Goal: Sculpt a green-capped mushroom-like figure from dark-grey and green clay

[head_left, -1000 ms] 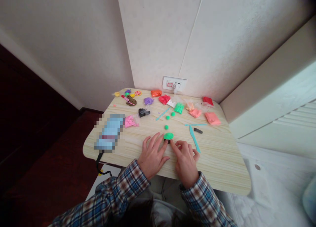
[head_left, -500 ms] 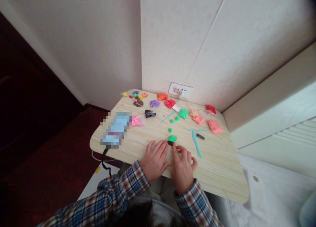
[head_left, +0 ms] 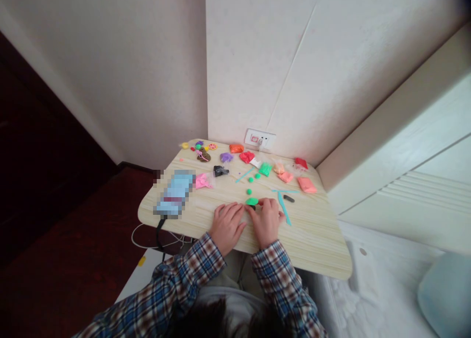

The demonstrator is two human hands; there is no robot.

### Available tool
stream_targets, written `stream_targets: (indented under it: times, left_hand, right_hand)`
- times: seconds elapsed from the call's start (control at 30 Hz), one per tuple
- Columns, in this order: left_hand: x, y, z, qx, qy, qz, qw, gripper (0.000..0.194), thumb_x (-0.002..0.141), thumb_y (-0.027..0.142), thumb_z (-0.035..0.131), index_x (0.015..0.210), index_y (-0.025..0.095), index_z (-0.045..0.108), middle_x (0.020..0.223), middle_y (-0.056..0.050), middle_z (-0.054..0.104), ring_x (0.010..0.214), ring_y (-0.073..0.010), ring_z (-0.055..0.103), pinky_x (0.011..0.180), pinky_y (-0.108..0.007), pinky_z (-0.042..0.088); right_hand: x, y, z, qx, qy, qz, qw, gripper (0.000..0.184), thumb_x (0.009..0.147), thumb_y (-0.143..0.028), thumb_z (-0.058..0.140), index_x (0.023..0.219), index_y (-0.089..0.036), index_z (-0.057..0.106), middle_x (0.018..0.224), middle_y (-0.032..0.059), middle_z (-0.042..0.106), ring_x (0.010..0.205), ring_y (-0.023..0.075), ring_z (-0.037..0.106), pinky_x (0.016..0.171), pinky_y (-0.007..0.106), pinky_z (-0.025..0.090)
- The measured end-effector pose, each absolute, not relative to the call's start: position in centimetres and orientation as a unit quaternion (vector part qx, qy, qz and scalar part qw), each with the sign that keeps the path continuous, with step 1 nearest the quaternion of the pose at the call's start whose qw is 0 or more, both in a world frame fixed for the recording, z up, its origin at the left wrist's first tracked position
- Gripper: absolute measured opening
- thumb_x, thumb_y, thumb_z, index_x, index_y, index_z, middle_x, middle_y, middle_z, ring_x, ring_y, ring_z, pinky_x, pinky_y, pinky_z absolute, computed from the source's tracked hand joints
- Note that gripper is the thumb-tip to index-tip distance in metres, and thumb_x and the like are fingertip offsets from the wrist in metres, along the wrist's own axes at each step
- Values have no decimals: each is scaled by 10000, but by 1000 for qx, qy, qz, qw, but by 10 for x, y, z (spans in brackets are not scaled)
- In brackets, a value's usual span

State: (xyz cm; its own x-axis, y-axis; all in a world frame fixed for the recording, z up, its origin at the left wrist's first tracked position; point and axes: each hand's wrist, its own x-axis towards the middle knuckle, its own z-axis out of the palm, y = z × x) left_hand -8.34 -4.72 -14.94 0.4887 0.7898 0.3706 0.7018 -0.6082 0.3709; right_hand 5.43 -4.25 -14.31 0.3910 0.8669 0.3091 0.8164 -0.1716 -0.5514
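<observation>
A flattened piece of green modelling clay [head_left: 251, 201] lies near the table's front edge, with a small piece of black clay [head_left: 252, 207] against its near side. My right hand [head_left: 265, 221] has thumb and index finger curled around the right side of this clay, in a pinch. My left hand [head_left: 227, 226] rests on the table just left of it, fingers stretched and side by side, tips near the black piece. Beyond the clay sit small green balls [head_left: 249, 191]. A turquoise plastic clay knife [head_left: 284, 209] lies right of my right hand, beside a dark grey strip [head_left: 289, 198].
Bagged clay in several colours lines the back, including purple [head_left: 226, 157], black [head_left: 221, 170], green [head_left: 265, 169] and coral [head_left: 306, 185]. A blurred-out phone [head_left: 174, 193] lies at left, near a pink bag [head_left: 202, 181]. A wall socket [head_left: 260, 139] is behind the wooden table [head_left: 312, 245].
My right hand has turned inward, its thumb and index finger now gripping the clay's right side. My left hand stays beside it. The whole view has shifted slightly.
</observation>
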Motion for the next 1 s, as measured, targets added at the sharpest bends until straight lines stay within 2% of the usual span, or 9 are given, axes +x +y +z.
stream_targets:
  times: [0.13,0.4,0.63,0.8,0.9,1.0]
  left_hand:
    - [-86,-47,-145,852,440,264,98,353,907,260,437,1219,125,534,1265,-113,575,1210,-229,465,1005,-448,320]
    - [-88,-49,-142,858,431,265,86,358,902,271,445,1215,126,541,1272,-123,565,1215,-244,459,1012,-468,307]
    - [-85,-50,-140,871,436,218,65,405,884,323,483,1254,162,516,1321,-137,509,1255,-274,413,1016,-507,304]
    - [-84,-49,-141,875,437,204,48,391,880,351,488,1219,164,544,1351,-154,474,1280,-295,380,1014,-529,304]
    - [-83,-48,-142,878,435,195,41,394,880,365,488,1214,164,549,1369,-164,454,1292,-307,364,1013,-540,300]
    - [-82,-48,-142,881,435,183,36,410,875,371,495,1224,160,542,1379,-171,442,1294,-315,360,1013,-545,295]
  right_hand:
    - [55,-38,-143,-759,-549,58,345,164,794,-312,537,818,-171,617,939,66,589,914,232,514,806,385,242]
    - [72,-38,-139,-700,-612,118,349,175,772,-230,522,877,-200,658,968,40,587,954,205,516,807,354,289]
    - [85,-57,-143,-683,-642,129,324,361,814,-221,501,1162,-245,593,1041,49,561,951,199,512,803,358,321]
    - [85,-75,-153,-683,-684,53,250,538,811,-55,411,1280,-292,524,1080,63,523,957,196,472,815,378,290]
    - [81,-76,-154,-677,-706,32,205,636,760,15,412,1288,-326,509,1091,60,517,956,189,457,819,381,271]
    - [76,-77,-150,-687,-701,24,188,609,761,29,425,1218,-350,560,1098,55,519,969,188,445,834,394,252]
